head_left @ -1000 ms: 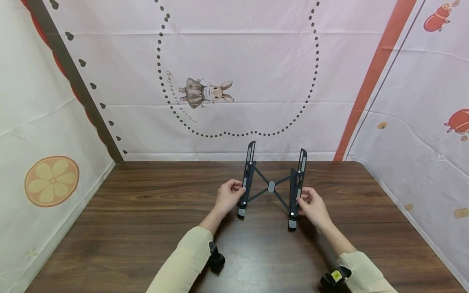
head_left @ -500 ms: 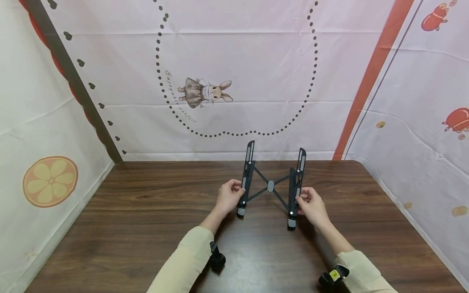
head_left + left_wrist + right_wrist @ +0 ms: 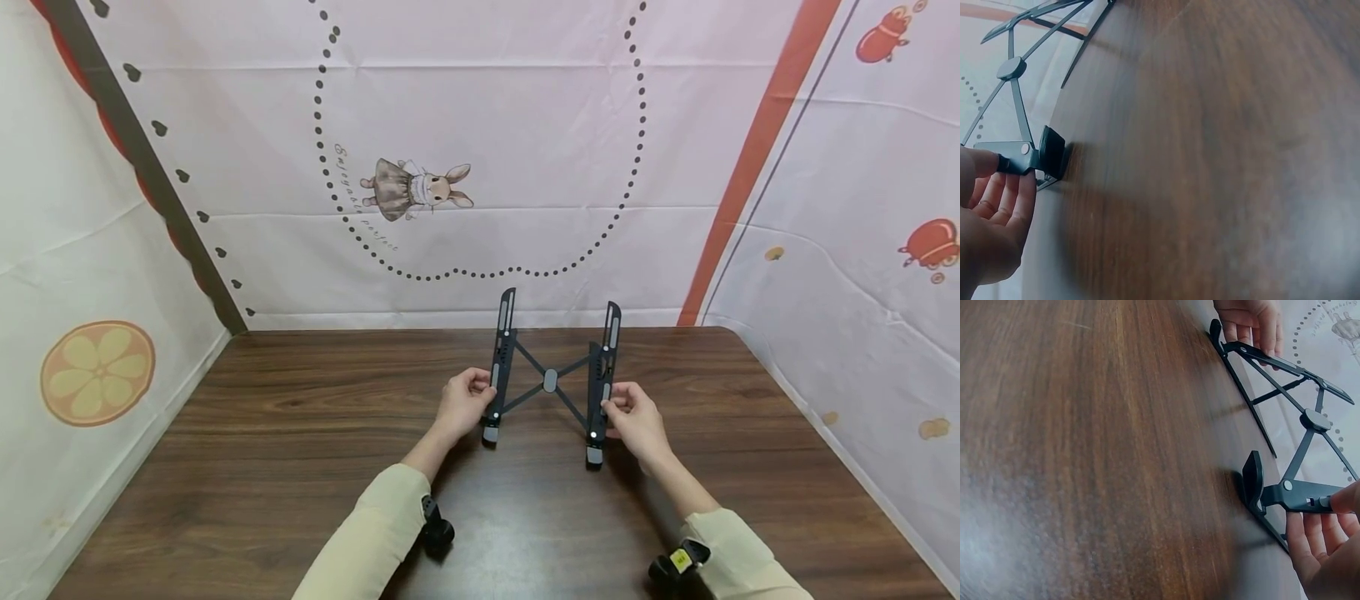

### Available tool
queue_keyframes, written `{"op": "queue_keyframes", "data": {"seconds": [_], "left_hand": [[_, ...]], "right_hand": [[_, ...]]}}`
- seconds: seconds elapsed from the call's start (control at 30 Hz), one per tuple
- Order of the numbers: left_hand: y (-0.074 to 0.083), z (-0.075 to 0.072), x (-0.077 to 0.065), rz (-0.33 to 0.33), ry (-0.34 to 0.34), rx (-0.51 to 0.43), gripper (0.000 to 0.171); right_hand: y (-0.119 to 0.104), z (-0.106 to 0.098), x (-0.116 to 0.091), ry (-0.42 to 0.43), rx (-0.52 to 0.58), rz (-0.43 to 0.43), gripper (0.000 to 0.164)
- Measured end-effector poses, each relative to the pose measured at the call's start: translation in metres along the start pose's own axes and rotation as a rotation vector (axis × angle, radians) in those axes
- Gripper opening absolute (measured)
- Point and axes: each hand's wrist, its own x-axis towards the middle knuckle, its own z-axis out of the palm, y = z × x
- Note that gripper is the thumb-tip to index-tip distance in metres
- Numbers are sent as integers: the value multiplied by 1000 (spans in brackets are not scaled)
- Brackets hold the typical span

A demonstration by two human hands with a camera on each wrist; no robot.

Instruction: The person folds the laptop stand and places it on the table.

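Note:
A black folding laptop stand point(image 3: 550, 381) stands unfolded on the table, its two side arms joined by crossed bars with a grey hub in the middle. My left hand point(image 3: 463, 402) pinches the near part of the left arm between thumb and fingers. On the other side my right hand point(image 3: 636, 421) grips the right arm the same way. In the right wrist view the stand point(image 3: 1316, 420) shows raised, slanted arms over lower base bars on the wood, with upturned lips at the front. The left wrist view shows the left thumb on top of the arm, fingers beneath.
The brown wooden table point(image 3: 262, 458) reaches back to a printed cloth wall point(image 3: 525, 167), with more cloth at both sides. A black wrist camera point(image 3: 437, 529) sits at the left cuff, and another camera point(image 3: 672, 568) at the right cuff.
The whole scene shifts slightly left in the head view. Both hands keep their hold on the laptop stand, and its shape stays the same.

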Motion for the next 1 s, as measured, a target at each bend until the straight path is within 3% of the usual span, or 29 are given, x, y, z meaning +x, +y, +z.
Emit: {"op": "queue_keyframes", "data": {"seconds": [0.27,1.0], "left_hand": [[1,-10,-6,4,-34,-35,21],[-6,-30,-12,-24,-14,-36,22]], "right_hand": [[1,5,2,9,0,1,33],[-7,21,8,-25,27,-15,30]]}}
